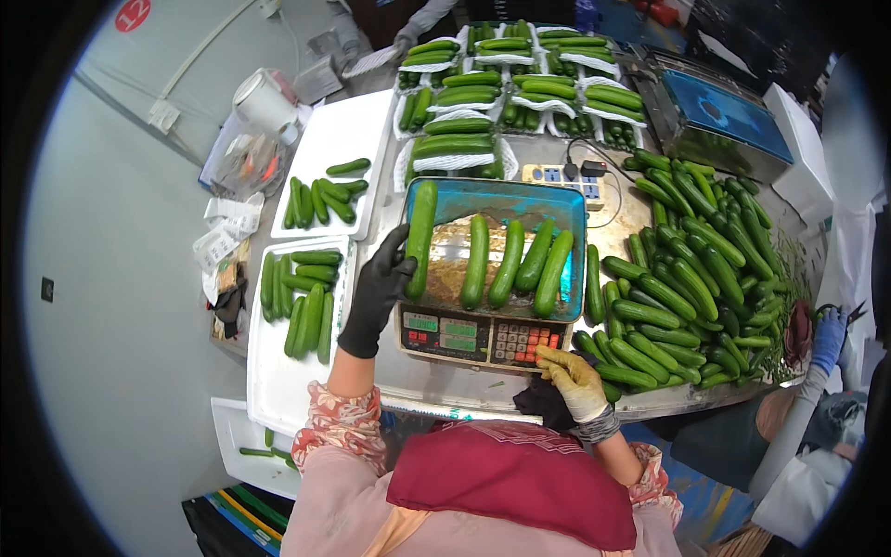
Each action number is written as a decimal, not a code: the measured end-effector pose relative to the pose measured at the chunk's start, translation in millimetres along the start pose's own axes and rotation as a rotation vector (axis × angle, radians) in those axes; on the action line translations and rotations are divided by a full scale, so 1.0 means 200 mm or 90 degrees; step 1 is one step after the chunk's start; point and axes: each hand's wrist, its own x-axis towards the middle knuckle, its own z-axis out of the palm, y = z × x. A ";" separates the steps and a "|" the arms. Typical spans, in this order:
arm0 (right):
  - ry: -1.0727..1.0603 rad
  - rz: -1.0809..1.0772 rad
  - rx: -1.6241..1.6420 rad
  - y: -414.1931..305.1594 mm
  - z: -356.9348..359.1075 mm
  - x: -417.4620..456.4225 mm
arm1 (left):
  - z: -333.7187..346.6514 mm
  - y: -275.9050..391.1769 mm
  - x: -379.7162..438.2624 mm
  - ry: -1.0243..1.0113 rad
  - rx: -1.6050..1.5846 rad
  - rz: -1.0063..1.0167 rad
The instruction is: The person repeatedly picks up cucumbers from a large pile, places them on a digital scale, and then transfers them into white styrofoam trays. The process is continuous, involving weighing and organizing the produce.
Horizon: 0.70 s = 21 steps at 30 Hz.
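Observation:
My left hand (379,296), in a black glove, grips a long cucumber (422,240) at the left side of the weighing pan (445,306). Several more cucumbers (510,264) lie upright to my view in that pan, spaced side by side. The pan belongs to a digital scale (480,339) with lit green displays and a keypad (525,342). Over the keypad's lower right corner are the fingertips of my right hand (574,383), in a yellowed glove. Nothing shows in that hand. A dark cloth (546,404) lies beside it.
To the right is a large cucumber heap (689,278). White foam trays (278,376) with cucumbers stand left. Netted cucumber packs (470,90) fill the back, near a power strip (595,191). A co-worker's blue-gloved hand (828,338) holds scissors; another person's sleeves (428,17) show at the far side.

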 end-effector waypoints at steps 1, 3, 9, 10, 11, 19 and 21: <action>-0.005 -0.008 -0.027 0.01 -0.01 0.00 | 0.05 -0.01 0.02 0.002 0.073 -0.105; 0.001 -0.019 -0.082 0.06 -0.03 0.00 | 0.12 -0.22 0.09 0.028 0.299 0.183; 0.057 -0.057 -0.185 0.07 -0.05 -0.04 | 0.29 -0.23 0.04 0.091 0.546 0.438; 0.075 -0.040 -0.109 0.09 -0.06 -0.06 | 0.29 -0.27 0.02 0.025 0.516 0.390; 0.093 -0.026 -0.033 0.12 -0.07 -0.08 | 0.34 -0.18 -0.01 -0.005 0.569 0.367; 0.322 -0.100 -0.168 0.27 -0.50 -0.34 | 0.35 -0.12 0.01 -0.066 0.670 0.334; 0.413 -0.060 -0.146 0.31 -0.70 -0.43 | 0.35 -0.18 -0.01 -0.017 0.655 0.379</action>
